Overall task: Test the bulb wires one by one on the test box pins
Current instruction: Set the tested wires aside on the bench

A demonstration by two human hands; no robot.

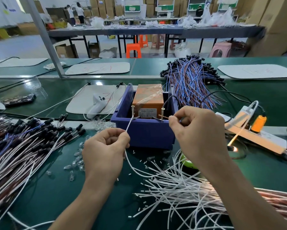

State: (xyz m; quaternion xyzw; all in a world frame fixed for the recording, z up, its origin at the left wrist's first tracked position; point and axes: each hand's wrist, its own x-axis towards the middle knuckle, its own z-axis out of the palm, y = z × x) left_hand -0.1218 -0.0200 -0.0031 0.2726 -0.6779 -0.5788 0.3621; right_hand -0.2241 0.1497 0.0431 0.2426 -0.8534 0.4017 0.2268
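A blue test box (144, 130) holds an orange unit (147, 98), and two screw pins stand on its front rim. My left hand (104, 151) pinches a white wire (129, 125) whose tip touches the left pin (132, 111). My right hand (199, 130) pinches a brown wire end (163, 116) laid against the right pin (163, 113). The white wire loops down from my left hand toward the pile of white wires (181, 188). A small bulb (234, 148) glows at the right, below the power strip.
Black-capped wire bundles (23, 146) lie at the left, and a blue and brown bundle (192, 83) lies behind the box. Loose glass bulbs (76, 161) sit near my left hand. A power strip (255, 136) with an orange plug (258, 123) lies at the right. A white handheld device (96, 103) rests on a mat.
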